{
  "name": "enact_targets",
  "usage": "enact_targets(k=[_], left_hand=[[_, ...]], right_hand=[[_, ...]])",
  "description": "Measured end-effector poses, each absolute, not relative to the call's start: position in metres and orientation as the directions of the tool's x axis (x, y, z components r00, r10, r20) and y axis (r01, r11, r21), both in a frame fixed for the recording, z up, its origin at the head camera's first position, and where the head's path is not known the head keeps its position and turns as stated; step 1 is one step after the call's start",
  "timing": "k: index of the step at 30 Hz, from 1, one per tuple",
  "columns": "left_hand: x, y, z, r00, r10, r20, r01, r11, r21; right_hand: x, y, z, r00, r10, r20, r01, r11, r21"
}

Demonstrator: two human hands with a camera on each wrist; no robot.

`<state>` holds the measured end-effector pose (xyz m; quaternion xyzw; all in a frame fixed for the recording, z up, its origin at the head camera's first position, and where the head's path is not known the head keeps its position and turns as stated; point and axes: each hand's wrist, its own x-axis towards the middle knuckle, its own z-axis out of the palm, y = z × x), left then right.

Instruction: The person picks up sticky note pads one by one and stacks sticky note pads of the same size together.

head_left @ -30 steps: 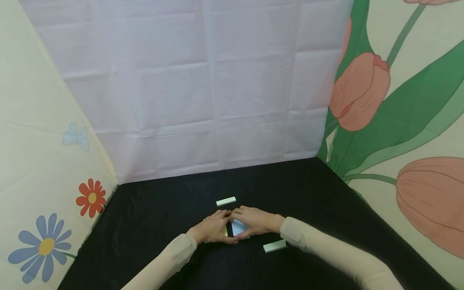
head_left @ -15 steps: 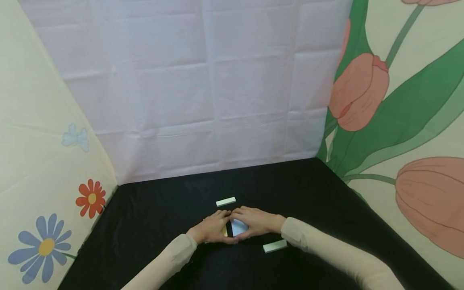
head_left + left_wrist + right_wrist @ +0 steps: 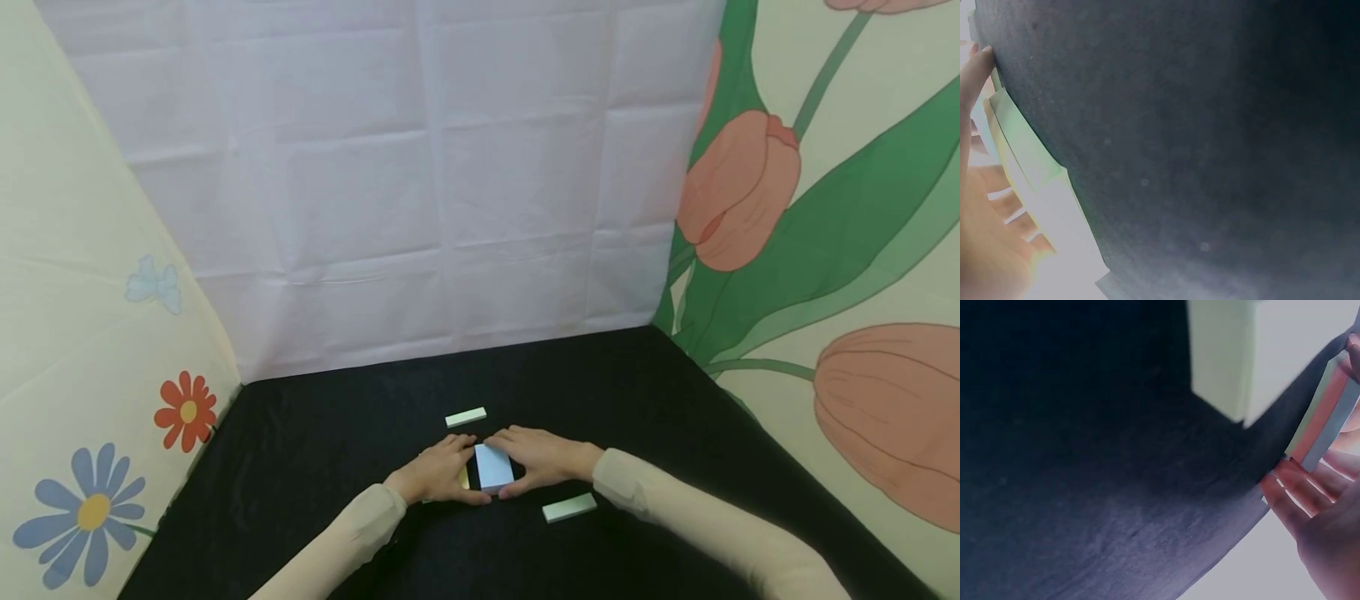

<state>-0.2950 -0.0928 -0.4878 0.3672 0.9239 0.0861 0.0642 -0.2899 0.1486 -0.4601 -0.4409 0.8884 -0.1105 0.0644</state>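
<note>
The left hand (image 3: pixel 435 473) is curved round the yellow-topped stack (image 3: pixel 465 478), thumb at the near end and fingers towards the far end. The right hand (image 3: pixel 547 458) brackets the blue-topped stack (image 3: pixel 494 468) the same way, thumb at the near edge, fingertips at the far edge, a gap showing behind the palm; how firmly either presses cannot be determined. The blue-topped stack lies between the hands, a narrow dark gap parting it from its neighbour; the right wrist view shows three layers, blue-grey over red over pale green. The pieces appear stiff, flat-faced and probably light, with low risk of breakage. The layers look loose and smooth, so a squeeze on the top alone could slide it off; the hold is judged best low on the two ends, spanning all layers. Farther out, one pale green bar (image 3: pixel 466 417) lies beyond the fingertips and a second bar (image 3: pixel 569 508) near the right wrist, both on the black-covered table (image 3: pixel 345 433).
</note>
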Motion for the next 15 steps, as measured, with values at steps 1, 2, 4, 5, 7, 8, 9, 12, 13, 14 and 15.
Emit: enact_targets(k=[1, 2, 4, 5, 7, 8, 9, 12, 13, 14, 15], left_hand=[[-0.295, -0.093, -0.488, -0.723, 0.689, -0.055, 0.667, 0.717, 0.203], [-0.295, -0.093, -0.487, -0.725, 0.687, -0.056, 0.666, 0.718, 0.202], [-0.294, -0.092, -0.486, -0.726, 0.685, -0.058, 0.664, 0.721, 0.197], [-0.294, -0.092, -0.486, -0.727, 0.684, -0.058, 0.664, 0.722, 0.194], [-0.294, -0.092, -0.485, -0.727, 0.685, -0.057, 0.666, 0.722, 0.188], [-0.294, -0.092, -0.485, -0.725, 0.686, -0.057, 0.667, 0.721, 0.186], [-0.294, -0.092, -0.486, -0.723, 0.688, -0.056, 0.671, 0.72, 0.179], [-0.295, -0.092, -0.487, -0.718, 0.695, -0.049, 0.68, 0.714, 0.165], [-0.296, -0.092, -0.488, -0.716, 0.697, -0.046, 0.683, 0.712, 0.162], [-0.296, -0.092, -0.487, -0.714, 0.698, -0.045, 0.684, 0.711, 0.163], [-0.296, -0.092, -0.487, -0.713, 0.699, -0.046, 0.685, 0.71, 0.164]], right_hand=[[-0.29, 0.15, -0.46, -0.607, -0.795, -0.022, -0.766, 0.592, -0.252], [-0.29, 0.151, -0.46, -0.612, -0.791, -0.027, -0.762, 0.598, -0.25], [-0.291, 0.153, -0.46, -0.622, -0.782, -0.039, -0.753, 0.611, -0.244], [-0.291, 0.153, -0.46, -0.627, -0.778, -0.045, -0.749, 0.617, -0.241], [-0.291, 0.155, -0.46, -0.635, -0.77, -0.055, -0.741, 0.629, -0.236], [-0.291, 0.156, -0.46, -0.64, -0.766, -0.058, -0.737, 0.633, -0.235], [-0.29, 0.158, -0.46, -0.644, -0.763, -0.059, -0.735, 0.638, -0.229], [-0.288, 0.162, -0.46, -0.656, -0.752, -0.058, -0.727, 0.651, -0.22], [-0.288, 0.163, -0.461, -0.661, -0.749, -0.056, -0.724, 0.655, -0.217], [-0.287, 0.165, -0.461, -0.664, -0.746, -0.054, -0.722, 0.659, -0.213], [-0.287, 0.166, -0.461, -0.668, -0.742, -0.055, -0.719, 0.663, -0.211]])
